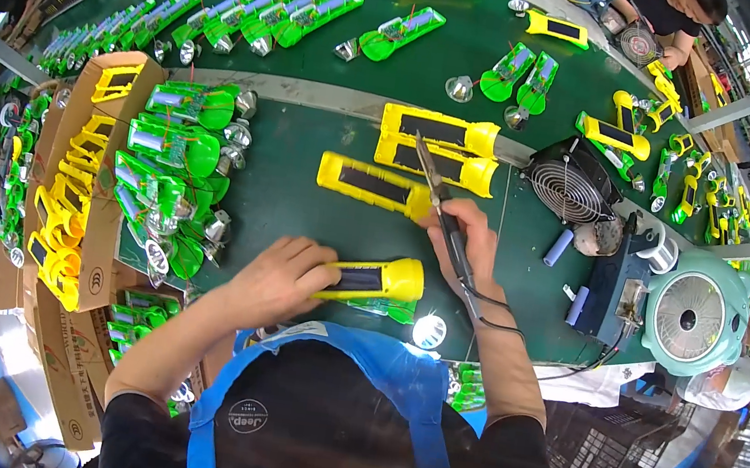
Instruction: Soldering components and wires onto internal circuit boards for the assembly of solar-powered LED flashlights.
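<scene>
My left hand (288, 272) grips a yellow flashlight housing (405, 279) with a dark solar panel, close to the bench's near edge. Partly hidden beneath it lies a green flashlight shell (398, 312), and a bright round lamp head (428, 332) sits to its right. My right hand (465, 246) is closed around a soldering iron (451, 229), tip pointing up and away. Against my right fingers rests the end of another yellow housing (335, 174), slightly blurred; whether they pinch it I cannot tell. Two more yellow housings (482, 141) lie just beyond, side by side.
Left: a cardboard box (99, 240) of yellow housings beside stacked green shells (207, 108) with lamp heads. Right: a black fan (571, 186), loose battery cells (559, 247), a soldering station (611, 298) and a mint-green fan (692, 318). Flashlight parts line the far belt (321, 71); a co-worker (673, 18) sits at the far right.
</scene>
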`<state>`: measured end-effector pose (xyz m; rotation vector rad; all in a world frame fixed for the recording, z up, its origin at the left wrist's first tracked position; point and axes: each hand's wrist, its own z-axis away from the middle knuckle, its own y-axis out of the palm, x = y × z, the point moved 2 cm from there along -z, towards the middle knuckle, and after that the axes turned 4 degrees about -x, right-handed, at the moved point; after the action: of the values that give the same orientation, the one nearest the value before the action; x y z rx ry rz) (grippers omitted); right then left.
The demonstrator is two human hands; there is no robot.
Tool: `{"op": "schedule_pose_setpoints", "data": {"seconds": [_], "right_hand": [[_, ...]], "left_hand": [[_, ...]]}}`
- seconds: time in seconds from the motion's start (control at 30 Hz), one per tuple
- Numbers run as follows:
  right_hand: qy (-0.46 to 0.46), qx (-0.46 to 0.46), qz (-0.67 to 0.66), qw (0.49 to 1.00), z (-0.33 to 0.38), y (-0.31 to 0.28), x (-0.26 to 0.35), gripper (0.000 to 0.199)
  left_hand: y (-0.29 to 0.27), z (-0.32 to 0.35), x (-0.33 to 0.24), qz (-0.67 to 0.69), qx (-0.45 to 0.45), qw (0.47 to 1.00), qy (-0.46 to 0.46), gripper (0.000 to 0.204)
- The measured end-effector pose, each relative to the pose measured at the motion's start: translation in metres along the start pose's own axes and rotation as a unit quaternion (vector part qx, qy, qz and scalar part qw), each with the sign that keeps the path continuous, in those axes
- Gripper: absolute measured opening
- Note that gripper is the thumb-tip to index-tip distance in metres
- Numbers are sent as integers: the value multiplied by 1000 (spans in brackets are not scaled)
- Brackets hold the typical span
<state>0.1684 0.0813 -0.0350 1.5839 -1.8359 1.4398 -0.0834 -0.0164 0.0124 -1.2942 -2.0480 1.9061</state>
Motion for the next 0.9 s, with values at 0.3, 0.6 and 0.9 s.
{"op": "schedule_pose_setpoints", "data": {"seconds": [0.3, 0.6, 0.9], "right_hand": [[-13, -94, -43, 995, 74, -30, -5, 33], [52, -111, -105, 987, 78, -28, -11, 33], [95, -88, -131, 983, 71, -38, -9, 31]], "left_hand": [[-35, -104, 59, 253, -186, 933, -175, 37], [43, -269, 144, -87, -234, 938, -241, 46], [75, -388, 108, -132, -77, 987, -45, 39]]}}
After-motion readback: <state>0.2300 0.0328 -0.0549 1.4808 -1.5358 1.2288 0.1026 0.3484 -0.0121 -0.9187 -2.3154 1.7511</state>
